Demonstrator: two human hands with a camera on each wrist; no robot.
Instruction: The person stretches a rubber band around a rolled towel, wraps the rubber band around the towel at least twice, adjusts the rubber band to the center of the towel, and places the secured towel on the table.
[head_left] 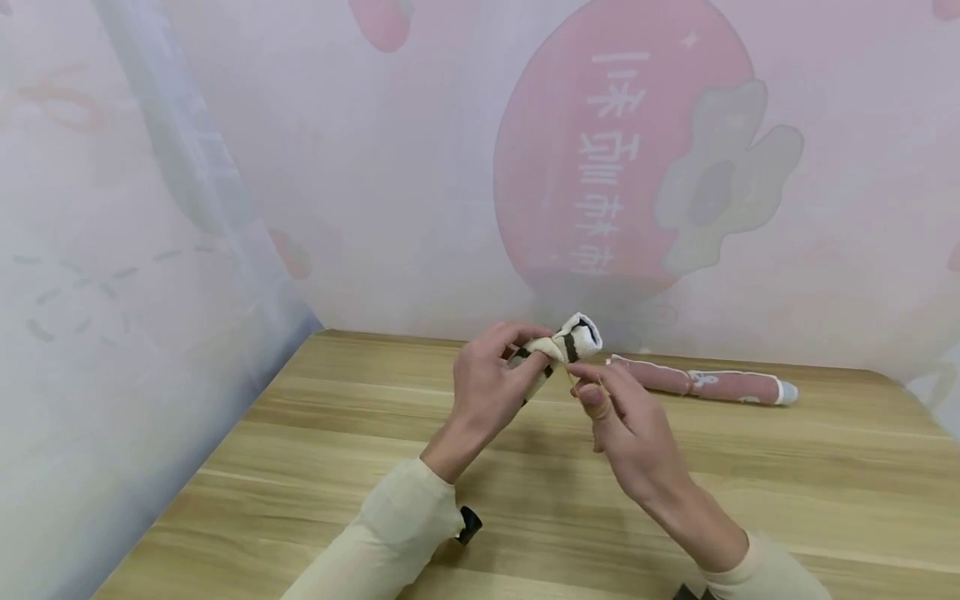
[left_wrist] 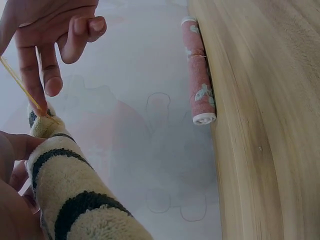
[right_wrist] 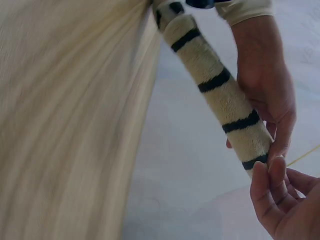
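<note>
While the left hand [head_left: 491, 379] wraps its fingers around the rolled striped towel [head_left: 558, 350] at mid-frame above the table [head_left: 300, 467], the right hand [head_left: 626, 425] pinches a thin yellow rubber band [left_wrist: 20, 85] at its tip. Rolling looks done; binding seems unfinished. Only the left wrist view shows the band clearly; right of centre lies a pink rolled towel [head_left: 701, 383].

The left hand [right_wrist: 265, 95] grips a rolled striped towel [right_wrist: 220, 90]; the right hand's fingers [right_wrist: 267, 182] touch its end.
</note>
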